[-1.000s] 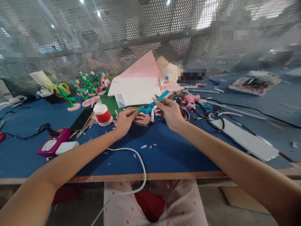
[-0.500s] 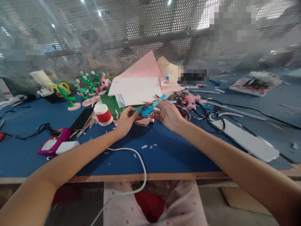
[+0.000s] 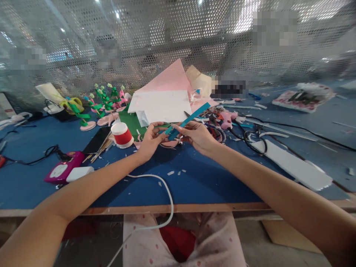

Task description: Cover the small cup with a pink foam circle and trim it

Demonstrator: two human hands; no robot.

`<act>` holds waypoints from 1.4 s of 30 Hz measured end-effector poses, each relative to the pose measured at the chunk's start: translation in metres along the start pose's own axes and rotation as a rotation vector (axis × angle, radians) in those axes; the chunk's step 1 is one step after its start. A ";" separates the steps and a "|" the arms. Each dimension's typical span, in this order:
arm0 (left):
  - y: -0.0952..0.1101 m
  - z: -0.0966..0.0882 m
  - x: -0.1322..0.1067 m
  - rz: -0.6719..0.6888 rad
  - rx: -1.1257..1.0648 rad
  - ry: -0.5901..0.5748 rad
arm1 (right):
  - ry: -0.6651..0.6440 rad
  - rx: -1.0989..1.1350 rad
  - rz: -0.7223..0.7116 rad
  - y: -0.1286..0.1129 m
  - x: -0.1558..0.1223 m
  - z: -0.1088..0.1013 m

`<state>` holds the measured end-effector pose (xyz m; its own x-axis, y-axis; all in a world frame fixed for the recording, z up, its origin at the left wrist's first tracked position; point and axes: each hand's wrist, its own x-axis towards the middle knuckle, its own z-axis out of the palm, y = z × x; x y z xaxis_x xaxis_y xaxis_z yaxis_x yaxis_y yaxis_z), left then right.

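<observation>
A blue paper strip (image 3: 191, 116) slants up to the right between my hands, above the middle of the table. My left hand (image 3: 152, 140) pinches its lower end. Fingers of my right hand (image 3: 198, 137) grip it nearer the middle, with the free end sticking out past them. Behind my hands lie white sheets (image 3: 167, 105), a pink sheet (image 3: 169, 78) and a green sheet (image 3: 129, 122). A round pink piece (image 3: 169, 144) is partly hidden under my hands. Left of my left hand stands a white cup with a red band (image 3: 122, 136).
Several green and pink paper plants on round bases (image 3: 88, 126) stand at back left. A purple power socket (image 3: 63, 167) and thin sticks (image 3: 102, 148) lie left. A pink glue gun (image 3: 226, 118), black cord and white board (image 3: 294, 165) lie right. A white cable (image 3: 167, 189) crosses the front edge.
The blue strip now extends longer and straighter up to the right; before, it looked bunched between my fingers. My right-hand fingers have shifted lower along it. Both arms stay nearly in place.
</observation>
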<state>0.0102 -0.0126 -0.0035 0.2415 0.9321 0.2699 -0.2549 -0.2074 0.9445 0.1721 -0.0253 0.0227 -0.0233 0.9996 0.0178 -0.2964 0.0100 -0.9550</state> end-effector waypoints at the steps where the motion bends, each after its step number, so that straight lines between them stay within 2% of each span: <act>1: 0.000 0.000 0.000 0.000 0.000 -0.030 | 0.003 0.001 0.000 0.000 0.000 0.000; 4: 0.000 -0.001 0.001 0.012 0.046 -0.095 | 0.005 -0.004 0.011 0.000 -0.001 0.000; 6: 0.000 -0.001 0.001 0.006 0.089 -0.099 | 0.000 -0.010 0.021 0.000 -0.002 0.000; 12: 0.000 0.001 0.001 -0.044 0.102 0.010 | 0.008 -0.034 0.012 0.001 0.000 -0.001; 18: 0.003 0.000 0.002 -0.066 0.057 0.066 | 0.087 -0.087 -0.018 0.001 0.001 -0.001; 23: 0.000 0.001 0.002 -0.082 0.028 -0.041 | 0.071 -0.057 -0.052 0.002 0.001 0.001; 28: -0.001 0.001 0.002 -0.044 0.144 -0.149 | -0.008 -0.108 -0.052 0.005 -0.001 0.002; 32: 0.002 0.000 -0.001 -0.028 0.245 -0.088 | -0.011 -0.151 -0.023 0.005 -0.005 0.005; 38: 0.005 0.003 -0.003 -0.096 0.132 -0.082 | -0.014 -0.172 -0.003 0.001 -0.005 0.004; 42: 0.008 0.004 -0.003 -0.022 0.175 -0.043 | 0.033 -0.181 -0.023 0.001 -0.004 0.004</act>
<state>0.0112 -0.0186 0.0041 0.2856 0.9244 0.2527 -0.0836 -0.2387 0.9675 0.1678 -0.0296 0.0228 0.0142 0.9993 0.0337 -0.1195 0.0352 -0.9922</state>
